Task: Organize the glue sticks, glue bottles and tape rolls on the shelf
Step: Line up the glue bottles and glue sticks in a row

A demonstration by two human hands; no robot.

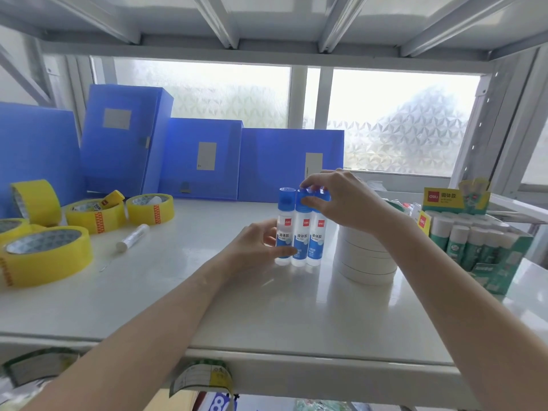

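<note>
Right hand (338,200) grips caps | glue bottles (300,229) below | left hand (261,244) alongside

- Left hand (261,241): bare, with no glove, ring or watch on it; its forearm is bare all the way down to the front edge of the shelf (267,315).
- Right hand (341,200): bare likewise, nothing worn at the wrist; no sleeve shows anywhere along the forearm above the shelf.
</note>
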